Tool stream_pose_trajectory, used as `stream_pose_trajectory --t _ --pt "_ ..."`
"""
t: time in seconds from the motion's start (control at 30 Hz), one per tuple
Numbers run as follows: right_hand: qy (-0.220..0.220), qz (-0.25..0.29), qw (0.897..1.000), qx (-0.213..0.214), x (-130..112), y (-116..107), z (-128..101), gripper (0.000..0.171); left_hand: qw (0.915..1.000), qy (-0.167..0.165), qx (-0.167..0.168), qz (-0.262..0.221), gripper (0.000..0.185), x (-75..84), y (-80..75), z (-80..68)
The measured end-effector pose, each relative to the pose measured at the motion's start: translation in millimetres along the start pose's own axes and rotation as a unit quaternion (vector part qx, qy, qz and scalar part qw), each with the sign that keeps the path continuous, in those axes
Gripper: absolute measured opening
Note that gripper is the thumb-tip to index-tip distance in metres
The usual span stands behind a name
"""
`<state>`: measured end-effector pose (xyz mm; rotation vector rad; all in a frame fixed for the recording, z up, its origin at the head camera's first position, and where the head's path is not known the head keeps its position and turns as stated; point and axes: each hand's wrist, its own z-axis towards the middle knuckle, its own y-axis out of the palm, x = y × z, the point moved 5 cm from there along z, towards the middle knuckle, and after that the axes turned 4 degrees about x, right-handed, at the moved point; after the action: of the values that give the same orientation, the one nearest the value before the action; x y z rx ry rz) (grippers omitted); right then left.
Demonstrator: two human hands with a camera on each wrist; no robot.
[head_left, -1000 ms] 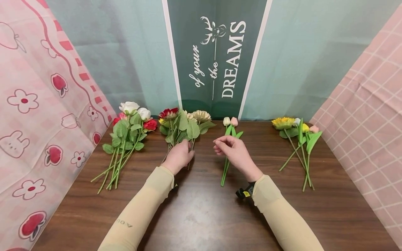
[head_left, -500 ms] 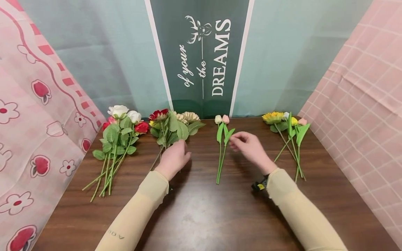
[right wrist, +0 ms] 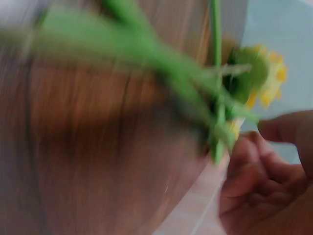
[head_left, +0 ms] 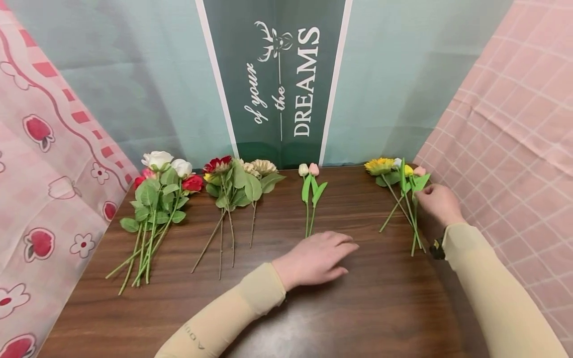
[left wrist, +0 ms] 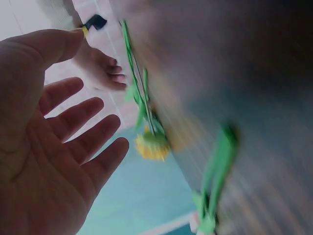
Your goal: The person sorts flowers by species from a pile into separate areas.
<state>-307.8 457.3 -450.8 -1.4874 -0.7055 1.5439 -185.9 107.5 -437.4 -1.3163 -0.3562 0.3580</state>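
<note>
In the head view my left hand (head_left: 315, 258) is over the table, fingers spread and empty, its edge overlapping the lower stems of two tulips (head_left: 309, 199), one cream and one pink. The left wrist view shows its open palm. My right hand (head_left: 440, 204) is at the right-hand bunch, thumb and bent fingers close together beside the leaf of a pink tulip (head_left: 419, 171). In the blurred right wrist view the thumb (right wrist: 283, 127) meets a green leaf tip; I cannot tell whether the fingers pinch it. A sunflower (head_left: 380, 166) and a yellow tulip (head_left: 408, 170) lie in that bunch.
Roses (head_left: 157, 160), white and red, lie in a bunch at the left. Beside them are a dark red flower (head_left: 218, 165) and beige flowers (head_left: 263, 167) on brown stems. Green cloth (head_left: 376, 74) backs the wooden table (head_left: 349, 313); pink cloth (head_left: 506, 164) hangs at the right.
My left hand has left the brown stems and moved right, fingers spreading. My right hand has moved from the two tulips to the right-hand bunch. The view has turned slightly right.
</note>
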Motion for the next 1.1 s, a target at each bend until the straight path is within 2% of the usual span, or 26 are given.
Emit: stream_pose_trajectory --t 0.13,0.2,0.27,0.4,0.6,0.7,0.83,0.9,0.97,1.03,1.1 --pt "0.038 0.037 0.992 -0.112 13.5 4.4 -6.0 0.041 0.9998 0.019 -0.011 0.0 0.057 18.5 6.7 13.2" --pt "0.058 0.065 0.986 -0.142 15.6 8.8 -9.1 0.039 0.9996 0.021 -0.018 -0.005 0.056 23.6 8.6 16.4" --pt "0.073 0.089 0.982 -0.148 16.8 11.6 -10.6 0.038 0.9995 0.021 -0.022 -0.008 0.055 26.3 9.6 18.0" --pt "0.066 0.105 0.984 -0.129 18.0 9.1 -10.1 0.037 0.9996 0.02 -0.02 -0.005 0.054 26.0 9.4 17.7" --pt "0.057 0.108 0.989 -0.087 18.3 -11.4 -12.3 0.046 0.9997 0.007 -0.015 -0.017 0.051 16.7 6.3 13.9" --pt "0.052 0.099 0.993 -0.046 12.9 -22.8 -13.6 0.048 0.9995 -0.01 -0.013 -0.027 0.048 9.9 4.7 12.3" --pt "0.033 0.086 0.996 0.001 -8.8 -28.8 -15.0 0.046 0.9968 -0.055 -0.001 -0.057 0.042 -3.0 1.0 7.0" --pt "0.025 0.11 0.994 0.012 -26.3 -24.8 -17.1 0.043 0.9922 -0.092 0.01 -0.084 0.038 -12.4 -1.6 2.8" --pt "0.02 0.159 0.987 0.012 -48.3 -14.9 -21.3 0.042 0.9824 -0.135 0.024 -0.127 0.033 -23.7 -3.4 -2.0" --pt "0.012 0.212 0.977 0.0 -72.7 -1.3 -27.0 0.042 0.9665 -0.181 0.039 -0.177 0.03 -35.5 -5.2 -6.6" --pt "0.01 0.275 0.961 -0.022 -98.4 15.9 -32.7 0.044 0.9449 -0.222 0.054 -0.234 0.028 -46.7 -6.0 -10.7"
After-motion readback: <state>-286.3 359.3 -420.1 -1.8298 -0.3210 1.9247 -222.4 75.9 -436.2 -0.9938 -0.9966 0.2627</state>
